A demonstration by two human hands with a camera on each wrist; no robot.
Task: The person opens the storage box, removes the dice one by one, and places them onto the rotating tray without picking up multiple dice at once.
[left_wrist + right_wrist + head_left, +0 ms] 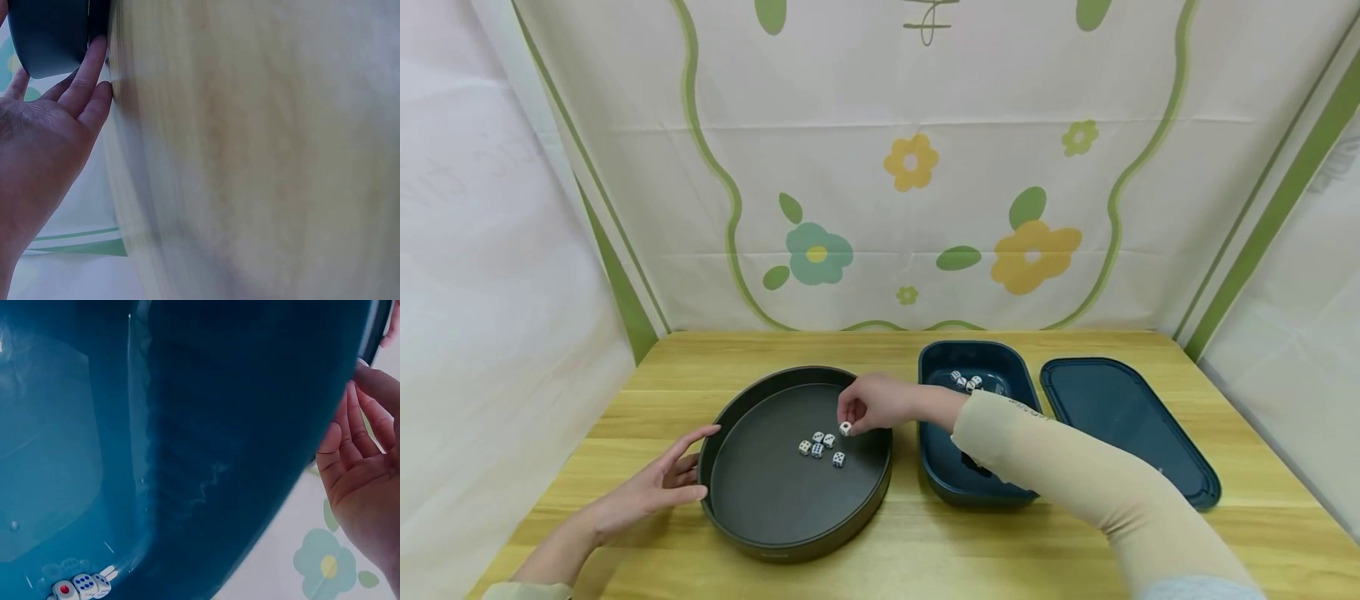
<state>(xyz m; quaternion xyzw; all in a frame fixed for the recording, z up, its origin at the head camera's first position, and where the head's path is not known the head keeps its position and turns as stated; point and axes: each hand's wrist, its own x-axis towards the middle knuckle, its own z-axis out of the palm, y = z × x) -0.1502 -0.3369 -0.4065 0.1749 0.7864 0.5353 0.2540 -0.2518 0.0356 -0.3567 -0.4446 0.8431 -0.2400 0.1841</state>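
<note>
A white die [846,428] is pinched between thumb and fingertips of my right hand [874,403], above the right part of a round dark pan [775,500]. Several white dice [817,450] lie grouped on the pan's floor, just left of that hand. My left hand [658,483] touches the pan's left wall with fingers spread; in the left wrist view the left hand [56,119] has its fingers against the pan's dark side [50,37]. In the right wrist view most of the pinched die is hidden by the right hand [365,437].
Right of the pan stands a deep blue rectangular container [936,475] with several dice [966,382] at its far end; my right forearm crosses over it. A flat blue lid [1120,408] lies farther right on the wooden table [647,392]. A flowered cloth [865,200] hangs behind.
</note>
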